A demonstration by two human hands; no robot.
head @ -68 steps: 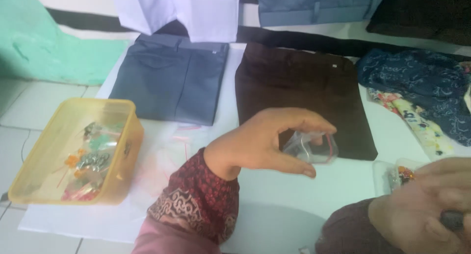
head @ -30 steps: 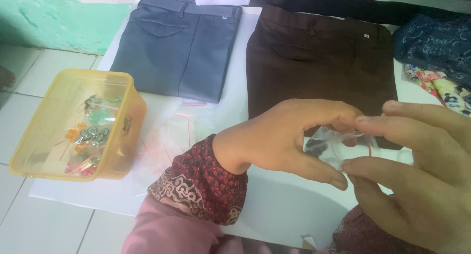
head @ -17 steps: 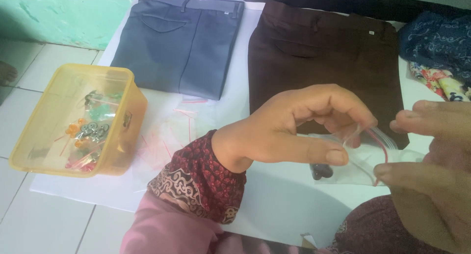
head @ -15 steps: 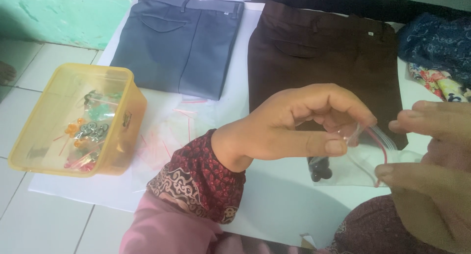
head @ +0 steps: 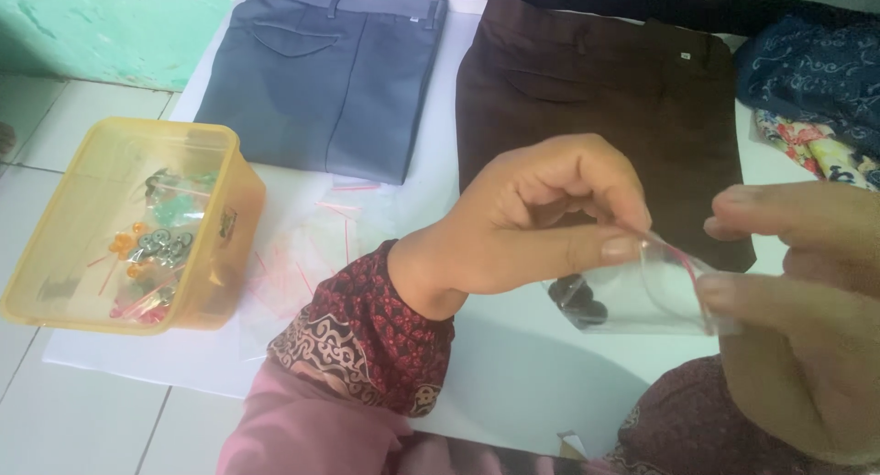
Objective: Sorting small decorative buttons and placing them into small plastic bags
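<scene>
Clear zip bag [head: 642, 296] with dark buttons [head: 579, 303] pinched between your hands, left hand [head: 541, 223] curled, thumb and forefinger clamping one edge, right hand [head: 797, 301] gripping the opposite corner.

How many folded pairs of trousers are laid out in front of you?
2: grey-blue trousers at top left, beyond the yellow container; dark brown trousers right of them, behind the hands. Other fabrics at the edges may hide more.

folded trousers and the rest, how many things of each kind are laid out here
folded trousers: 2, grey-blue and brown
yellow tub: 1
clear bag held by both hands: 1
patterned cloths at right: 2, dark blue and floral
total: 6
</scene>
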